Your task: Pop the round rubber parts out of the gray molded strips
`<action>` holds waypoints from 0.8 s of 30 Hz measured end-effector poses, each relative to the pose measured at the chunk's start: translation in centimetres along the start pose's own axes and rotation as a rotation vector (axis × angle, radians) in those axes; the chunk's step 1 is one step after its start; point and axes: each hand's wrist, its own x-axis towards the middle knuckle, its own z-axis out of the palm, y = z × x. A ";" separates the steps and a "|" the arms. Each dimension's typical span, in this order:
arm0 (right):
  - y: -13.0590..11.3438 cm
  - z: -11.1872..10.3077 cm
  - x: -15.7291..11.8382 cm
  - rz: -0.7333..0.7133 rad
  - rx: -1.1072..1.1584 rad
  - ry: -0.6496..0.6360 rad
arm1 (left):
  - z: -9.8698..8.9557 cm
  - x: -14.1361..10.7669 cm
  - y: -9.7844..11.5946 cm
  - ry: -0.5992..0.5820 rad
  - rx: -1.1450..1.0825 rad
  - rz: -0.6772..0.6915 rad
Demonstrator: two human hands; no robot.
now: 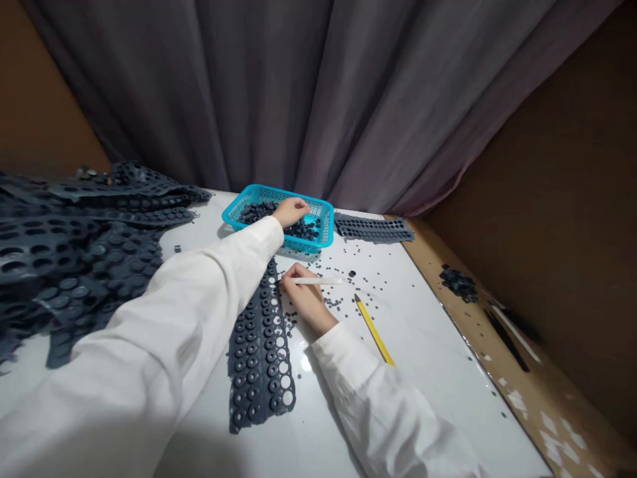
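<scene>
My left hand (291, 212) is over the blue plastic basket (327, 226), its fingers pinched together; whatever may be in them is too small to make out. Small black rubber rings (256, 212) lie in the basket. My right hand (304, 295) grips a thin white stick (321, 281), pen-like, beside a black rubber sheet (261, 358). Rows of raised rings cover this sheet, and its right-hand column is largely open round holes. My left sleeve hides the sheet's upper left part.
Black rubber sheets (99, 259) are heaped at the left. A punched strip (375, 228) lies right of the basket. Small black discs are scattered around a yellow pencil-like tool (374, 328). Black scraps (458, 283) sit on the brown surface at right; a grey curtain (279, 93) hangs behind.
</scene>
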 end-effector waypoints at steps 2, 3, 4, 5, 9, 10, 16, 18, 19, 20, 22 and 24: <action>0.0 0.0 0.0 0.006 -0.002 0.003 | 0.0 0.0 -0.5 -0.013 -0.033 -0.013; 0.0 0.0 0.0 0.005 0.001 0.001 | -0.3 -0.3 -0.6 -0.026 -0.052 -0.019; 0.1 0.0 0.1 0.004 0.005 0.000 | -0.7 -0.6 -0.6 -0.042 -0.068 -0.026; 0.1 0.1 0.1 0.004 0.009 -0.001 | -1.1 -0.9 -0.5 -0.063 -0.081 -0.032; 0.3 0.1 0.2 0.016 0.020 0.000 | -2.8 -2.6 0.6 -0.232 -0.245 -0.114; 0.3 0.2 0.2 0.016 0.021 -0.001 | -3.1 -2.9 0.9 -0.278 -0.309 -0.144; 0.2 0.2 0.1 0.029 0.026 -0.006 | -3.4 -4.0 2.1 -0.369 -0.447 -0.214; 0.2 0.2 0.1 0.026 0.022 -0.008 | -3.2 -3.8 2.0 -0.372 -0.408 -0.198; 0.2 0.1 0.1 0.024 0.023 -0.011 | -3.2 -3.7 1.9 -0.366 -0.360 -0.184; 0.2 0.1 0.0 0.024 0.028 -0.014 | -3.1 -3.6 1.8 -0.335 -0.288 -0.157; 0.4 0.1 0.0 0.033 0.059 -0.016 | -3.1 -3.7 1.6 -0.188 -0.060 -0.039; 0.6 0.1 0.1 0.057 0.119 -0.003 | -3.4 -4.2 1.9 0.003 0.235 0.161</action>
